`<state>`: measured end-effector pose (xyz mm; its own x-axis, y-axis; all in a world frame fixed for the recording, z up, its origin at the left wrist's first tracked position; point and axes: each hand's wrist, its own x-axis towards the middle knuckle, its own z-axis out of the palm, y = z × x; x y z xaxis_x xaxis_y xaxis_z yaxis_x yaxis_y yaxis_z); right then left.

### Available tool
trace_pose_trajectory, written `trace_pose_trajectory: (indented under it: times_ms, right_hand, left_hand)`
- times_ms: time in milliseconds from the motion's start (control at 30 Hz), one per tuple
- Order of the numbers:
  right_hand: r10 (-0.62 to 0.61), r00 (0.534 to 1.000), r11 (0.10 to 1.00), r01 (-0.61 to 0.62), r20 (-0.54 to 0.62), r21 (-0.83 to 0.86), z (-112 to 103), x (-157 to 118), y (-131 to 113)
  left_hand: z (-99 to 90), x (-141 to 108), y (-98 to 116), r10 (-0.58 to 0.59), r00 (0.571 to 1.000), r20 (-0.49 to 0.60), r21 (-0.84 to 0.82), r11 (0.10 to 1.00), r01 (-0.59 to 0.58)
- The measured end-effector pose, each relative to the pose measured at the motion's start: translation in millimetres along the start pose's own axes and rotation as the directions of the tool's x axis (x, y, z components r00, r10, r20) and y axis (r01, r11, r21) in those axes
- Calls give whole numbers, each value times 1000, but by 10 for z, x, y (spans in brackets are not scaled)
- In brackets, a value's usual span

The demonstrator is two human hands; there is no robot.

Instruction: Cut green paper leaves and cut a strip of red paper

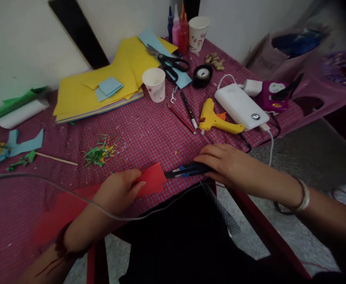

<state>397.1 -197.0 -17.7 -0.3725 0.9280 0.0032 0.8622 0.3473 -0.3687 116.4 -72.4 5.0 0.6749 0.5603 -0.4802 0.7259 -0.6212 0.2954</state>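
Observation:
My left hand (121,187) pinches a sheet of red paper (153,179) between thumb and fingers near the table's front edge. More of the red paper (63,209) stretches out to the left, partly beneath my forearm. My right hand (224,163) is closed around the handles of blue and black scissors (187,169), whose finger loops are mostly hidden by the fingers. The scissors' dark tips point left and meet the right edge of the red paper; whether they are cutting into it is unclear. Beyond my left hand lies a small heap of green and yellow paper shreds (100,152).
A yellow glue gun (217,118) and a white power bank (239,104) lie beyond my right hand. Yellow paper sheets (96,85), black scissors (170,63), a paper cup (154,85) and tape (202,75) sit farther back. A grey cable (72,193) crosses my left forearm.

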Motion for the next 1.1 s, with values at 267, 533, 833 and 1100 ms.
trace_pose_trajectory:
  times_ms: [267, 533, 833, 1100]
  right_hand:
    - [2, 999, 998, -6, -50, -67, 73, 110, 77]
    - [14, 999, 999, -16, -42, -46, 108, 72, 90]
    - [-2, 999, 1000, 2, -46, -9, 154, 154, -23]
    - [-15, 999, 998, 17, -32, 67, 172, 86, -118]
  left_hand:
    - [192, -54, -170, 116, 944, -308, 147, 986, -73]
    - [344, -62, -466, 591, 787, -174, 472, 752, -460]
    - [429, -39, -534, 567, 807, -164, 426, 779, -461]
    - [393, -59, -470, 495, 852, -173, 329, 844, -423]
